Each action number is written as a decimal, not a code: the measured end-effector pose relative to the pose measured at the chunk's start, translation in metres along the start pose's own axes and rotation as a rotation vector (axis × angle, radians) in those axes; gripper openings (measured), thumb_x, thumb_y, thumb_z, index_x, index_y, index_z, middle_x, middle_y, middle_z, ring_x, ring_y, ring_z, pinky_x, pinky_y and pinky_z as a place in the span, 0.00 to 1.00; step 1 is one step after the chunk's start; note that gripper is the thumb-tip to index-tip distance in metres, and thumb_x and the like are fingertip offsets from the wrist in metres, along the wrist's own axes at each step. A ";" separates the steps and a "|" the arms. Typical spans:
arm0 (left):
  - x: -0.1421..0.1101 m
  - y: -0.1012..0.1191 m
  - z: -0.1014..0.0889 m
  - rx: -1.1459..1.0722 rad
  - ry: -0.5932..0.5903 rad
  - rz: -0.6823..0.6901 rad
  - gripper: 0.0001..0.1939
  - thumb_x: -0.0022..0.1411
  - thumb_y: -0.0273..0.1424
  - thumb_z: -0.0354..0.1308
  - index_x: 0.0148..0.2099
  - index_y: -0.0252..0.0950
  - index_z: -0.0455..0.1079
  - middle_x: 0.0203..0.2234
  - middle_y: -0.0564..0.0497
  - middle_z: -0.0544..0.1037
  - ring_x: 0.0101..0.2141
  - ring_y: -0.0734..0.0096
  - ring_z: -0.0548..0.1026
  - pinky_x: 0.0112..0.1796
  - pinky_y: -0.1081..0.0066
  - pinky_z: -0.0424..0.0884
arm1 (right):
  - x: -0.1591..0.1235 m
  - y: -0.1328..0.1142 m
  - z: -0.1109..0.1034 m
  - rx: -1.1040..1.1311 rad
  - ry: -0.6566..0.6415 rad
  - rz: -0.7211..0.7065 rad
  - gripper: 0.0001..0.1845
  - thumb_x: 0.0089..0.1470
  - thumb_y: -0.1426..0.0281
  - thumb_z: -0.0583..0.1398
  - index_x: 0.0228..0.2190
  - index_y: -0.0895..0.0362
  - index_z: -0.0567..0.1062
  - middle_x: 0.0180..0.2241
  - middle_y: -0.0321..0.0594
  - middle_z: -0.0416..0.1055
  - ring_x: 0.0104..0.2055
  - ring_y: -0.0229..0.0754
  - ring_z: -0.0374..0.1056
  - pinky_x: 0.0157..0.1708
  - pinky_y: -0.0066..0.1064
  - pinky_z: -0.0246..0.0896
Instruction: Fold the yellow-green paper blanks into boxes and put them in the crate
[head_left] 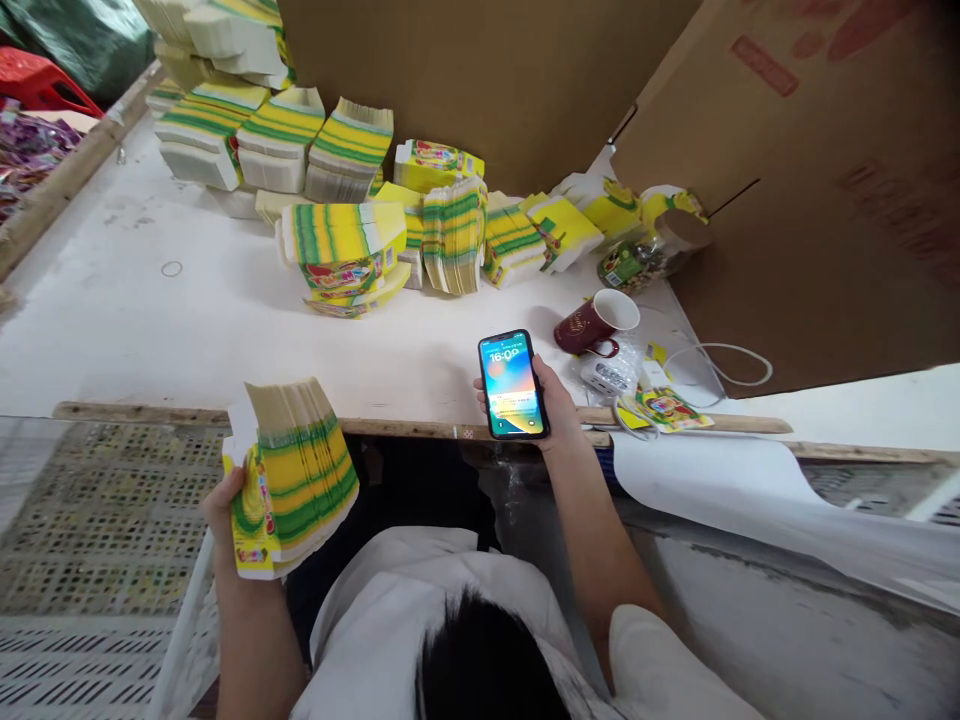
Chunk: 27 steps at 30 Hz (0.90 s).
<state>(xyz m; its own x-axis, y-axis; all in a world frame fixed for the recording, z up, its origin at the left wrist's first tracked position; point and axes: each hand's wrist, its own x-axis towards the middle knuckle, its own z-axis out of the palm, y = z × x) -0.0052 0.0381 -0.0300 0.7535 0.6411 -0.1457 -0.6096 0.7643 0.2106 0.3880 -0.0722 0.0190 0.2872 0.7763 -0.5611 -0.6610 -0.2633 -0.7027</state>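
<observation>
The left hand (223, 497) has its grip closed on the side of a stack (307, 480) of flat yellow-and-green cartons. The stack is tilted and located at the near edge of the desk (217, 330). The right hand (559, 402) has its grip closed around a phone (514, 385), screen lit and facing up, near the middle of the same edge.

Containers: a dark red mug (585, 328) is tilted on the desk to the right of the phone, its mouth towards the upper right. Its interior shows white; whether it holds anything at the bottom cannot be told. Behind it, near the cardboard (795, 230) wall, a clear jar (628, 266) with a green label lies on its side; dark contents show through, kind not determinable. A pale perforated crate (112, 520) stands below the desk at left, with yellowish patches visible through its holes.

Beside the mug are bubble wrap (626, 365) and a yellow packet (671, 408). Further carton piles (349, 245) are ranged along the back of the desk. Purple wrappers (34, 155) lie beyond the wooden rail (71, 180) at far left.
</observation>
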 end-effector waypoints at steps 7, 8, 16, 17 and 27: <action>-0.003 0.000 -0.010 0.002 0.096 0.024 0.22 0.57 0.27 0.53 0.52 0.33 0.78 0.46 0.39 0.82 0.47 0.48 0.81 0.53 0.52 0.75 | 0.004 -0.020 -0.030 -1.077 0.530 -0.298 0.36 0.64 0.43 0.43 0.52 0.56 0.71 0.41 0.50 0.78 0.41 0.52 0.76 0.46 0.45 0.72; -0.003 -0.001 -0.009 0.005 0.118 0.031 0.22 0.57 0.27 0.53 0.52 0.34 0.78 0.46 0.40 0.82 0.46 0.48 0.82 0.53 0.51 0.74 | 0.005 -0.022 -0.033 -1.191 0.605 -0.318 0.34 0.63 0.44 0.47 0.55 0.55 0.69 0.45 0.51 0.76 0.47 0.54 0.74 0.51 0.47 0.68; -0.002 -0.005 -0.002 -0.023 0.063 0.027 0.24 0.59 0.30 0.51 0.54 0.32 0.78 0.47 0.39 0.82 0.48 0.48 0.81 0.58 0.51 0.69 | 0.003 -0.005 -0.041 -1.573 0.878 -0.232 0.34 0.61 0.56 0.58 0.60 0.66 0.65 0.53 0.69 0.66 0.58 0.71 0.64 0.56 0.58 0.56; -0.001 -0.004 -0.003 -0.024 0.041 0.014 0.24 0.59 0.30 0.51 0.54 0.31 0.78 0.47 0.38 0.81 0.48 0.48 0.81 0.57 0.51 0.70 | 0.003 -0.002 -0.041 -1.604 0.900 -0.220 0.34 0.61 0.56 0.58 0.60 0.66 0.65 0.53 0.70 0.66 0.58 0.72 0.63 0.56 0.59 0.56; 0.001 -0.006 0.006 -0.039 -0.078 -0.046 0.25 0.63 0.28 0.47 0.58 0.31 0.75 0.52 0.38 0.79 0.53 0.49 0.78 0.57 0.51 0.71 | -0.011 -0.017 -0.028 -1.699 0.863 -0.288 0.34 0.56 0.58 0.65 0.58 0.65 0.70 0.57 0.68 0.66 0.60 0.72 0.63 0.57 0.61 0.57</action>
<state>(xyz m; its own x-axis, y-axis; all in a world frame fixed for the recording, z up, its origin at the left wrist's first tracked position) 0.0003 0.0339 -0.0257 0.7968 0.5992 -0.0785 -0.5820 0.7959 0.1670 0.4153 -0.0919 0.0246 0.8134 0.5812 -0.0256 0.5741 -0.8091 -0.1255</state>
